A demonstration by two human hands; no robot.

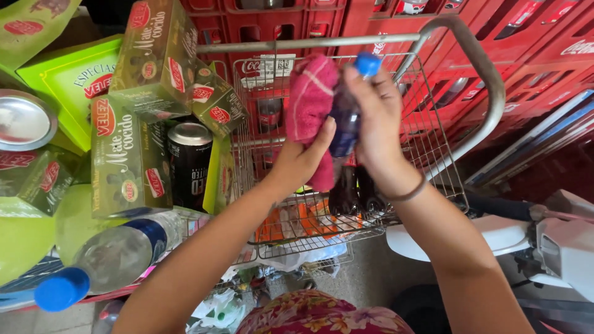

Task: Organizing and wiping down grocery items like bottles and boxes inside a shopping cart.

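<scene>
My right hand (377, 124) grips dark soda bottle (344, 133), blue cap, above wire cart (433, 142) rear edge. My left hand (303, 158) clutches pink cloth (309, 102) against it. Green boxes (127, 158), red oval labels, stacked left; black can (189, 161) between.

Bright daylight, saturated colours, slight motion blur, wide-angle bending at edges.

Both arms are reaching forward; the left hand (301, 162) is gripping, thumb up, the right hand (375, 127) curling downward.
</scene>
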